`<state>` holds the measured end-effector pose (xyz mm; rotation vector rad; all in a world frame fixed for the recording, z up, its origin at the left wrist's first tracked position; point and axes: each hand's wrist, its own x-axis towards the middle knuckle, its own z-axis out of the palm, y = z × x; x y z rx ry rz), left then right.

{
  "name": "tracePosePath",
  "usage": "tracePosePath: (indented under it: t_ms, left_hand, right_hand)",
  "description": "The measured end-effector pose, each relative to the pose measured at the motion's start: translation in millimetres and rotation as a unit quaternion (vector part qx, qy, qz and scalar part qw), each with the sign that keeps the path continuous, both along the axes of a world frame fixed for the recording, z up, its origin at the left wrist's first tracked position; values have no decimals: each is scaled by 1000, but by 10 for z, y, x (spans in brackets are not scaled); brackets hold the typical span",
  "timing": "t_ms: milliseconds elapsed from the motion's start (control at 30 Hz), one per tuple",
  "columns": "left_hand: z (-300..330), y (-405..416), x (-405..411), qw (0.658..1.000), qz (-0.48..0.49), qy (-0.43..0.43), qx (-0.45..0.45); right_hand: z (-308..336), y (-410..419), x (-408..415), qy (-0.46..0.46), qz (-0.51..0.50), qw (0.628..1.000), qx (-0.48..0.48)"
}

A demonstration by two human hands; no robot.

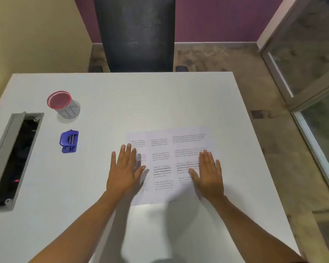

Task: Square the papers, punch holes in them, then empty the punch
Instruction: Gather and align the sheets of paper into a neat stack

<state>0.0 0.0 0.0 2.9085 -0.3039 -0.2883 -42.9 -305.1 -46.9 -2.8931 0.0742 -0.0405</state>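
A white table (pixel 103 95) carries overlapping printed papers (pixel 163 158), fanned and not yet squared. The left hand (pixel 124 172) and right hand (pixel 209 174) lie flat on them, fingers extended, gripping nothing. The blue hole punch (pixel 69 141) sits untouched, well to the left. Squaring, punching and emptying all remain.

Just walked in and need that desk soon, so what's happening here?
A person is working at a white table with bare hands. The left hand and the right hand lie flat and open on printed papers, which are spread out and overlapping rather than squared into a stack. A blue hole punch sits untouched off to the left, with a red-rimmed cup beyond it. No punching has begun yet.
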Motion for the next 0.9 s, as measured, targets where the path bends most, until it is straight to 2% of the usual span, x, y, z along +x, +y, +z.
tracePosePath:
  t_ms: [67, 167, 367, 500, 633, 900]
  left_hand:
    - [-113, 3, -76, 1000, 17, 13, 3]
    - [-354, -6, -268, 998, 39, 44, -1]
    - [-497, -112, -456, 988, 111, 108, -17]
    - [-443, -248, -400, 968, 207, 126, -67]
    - [-384, -353, -266, 934, 303, 145, -122]
    - [-460, -359, -178, 880, 380, 137, -248]
  right_hand:
    - [-48, -32, -40, 18, -2, 1000, -6]
    - [-189, -128, -164, 111, -22, 993, -18]
    - [-346, -160, -314, 197, -45, 979, -22]
    - [-357, -105, -311, 212, -51, 976, -22]
    - [-344, -54, -306, 221, -50, 974, -25]
    - [-330, 53, -302, 230, -45, 972, -30]
